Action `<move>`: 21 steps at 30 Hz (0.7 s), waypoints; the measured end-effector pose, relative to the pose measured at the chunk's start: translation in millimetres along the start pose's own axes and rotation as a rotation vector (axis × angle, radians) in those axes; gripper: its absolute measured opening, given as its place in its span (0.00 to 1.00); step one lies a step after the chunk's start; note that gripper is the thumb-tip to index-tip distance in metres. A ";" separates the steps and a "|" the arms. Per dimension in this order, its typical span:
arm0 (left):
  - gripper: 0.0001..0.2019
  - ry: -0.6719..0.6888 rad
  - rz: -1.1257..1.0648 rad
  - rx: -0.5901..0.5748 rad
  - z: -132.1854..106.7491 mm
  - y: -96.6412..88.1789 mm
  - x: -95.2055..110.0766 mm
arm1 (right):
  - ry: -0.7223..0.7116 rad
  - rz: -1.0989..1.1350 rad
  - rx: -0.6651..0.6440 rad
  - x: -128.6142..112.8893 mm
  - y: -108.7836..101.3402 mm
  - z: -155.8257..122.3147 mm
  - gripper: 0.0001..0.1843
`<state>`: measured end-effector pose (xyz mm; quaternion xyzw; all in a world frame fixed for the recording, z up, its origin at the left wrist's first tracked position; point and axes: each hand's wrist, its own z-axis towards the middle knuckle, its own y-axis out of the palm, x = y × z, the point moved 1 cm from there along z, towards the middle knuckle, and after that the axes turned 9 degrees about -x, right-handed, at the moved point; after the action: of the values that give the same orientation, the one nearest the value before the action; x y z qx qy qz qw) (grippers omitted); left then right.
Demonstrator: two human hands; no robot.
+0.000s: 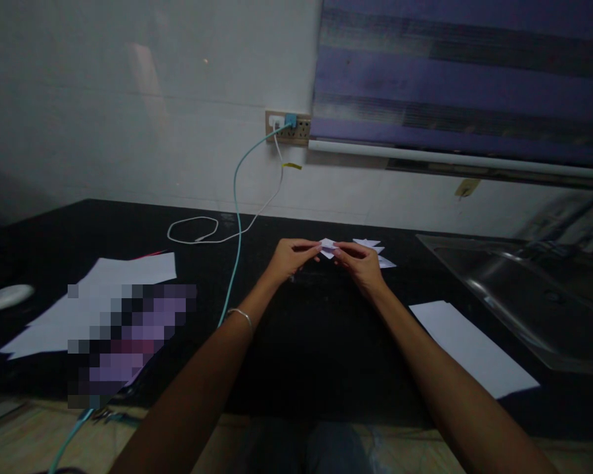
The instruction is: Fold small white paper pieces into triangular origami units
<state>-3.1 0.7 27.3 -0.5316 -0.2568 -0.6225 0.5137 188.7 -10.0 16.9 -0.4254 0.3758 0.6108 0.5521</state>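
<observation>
Both my hands meet over the dark countertop (pixel 306 329), pinching a small folded white paper piece (pixel 327 248) between their fingertips. My left hand (pixel 292 256) holds its left side, a thin bangle on that wrist. My right hand (pixel 358 263) grips its right side. Just behind my right hand lie a few more small folded paper pieces (pixel 375 251) on the counter.
A white paper sheet (pixel 472 345) lies at the right, beside a steel sink (pixel 534 296). More white sheets (pixel 103 289) and a blurred object sit at the left, with a white round object (pixel 6 297). A teal cable (pixel 237 217) and a white cable (pixel 197 232) run from the wall socket (pixel 287 126).
</observation>
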 end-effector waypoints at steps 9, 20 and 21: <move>0.15 0.053 -0.001 0.031 2.7 -0.3 -4.6 | -0.020 -0.045 -0.028 1.1 1.0 0.4 0.16; 0.14 0.061 -0.051 0.062 3.0 1.1 -3.4 | 0.011 0.008 -0.009 -3.1 -0.3 1.1 0.18; 0.13 0.060 -0.043 0.070 3.1 0.7 -3.6 | 0.008 -0.003 0.000 -2.1 -0.5 1.2 0.17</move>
<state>-1.6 4.5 24.7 -0.4886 -0.2744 -0.6396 0.5261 189.2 -9.6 19.3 -0.4284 0.3774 0.6081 0.5516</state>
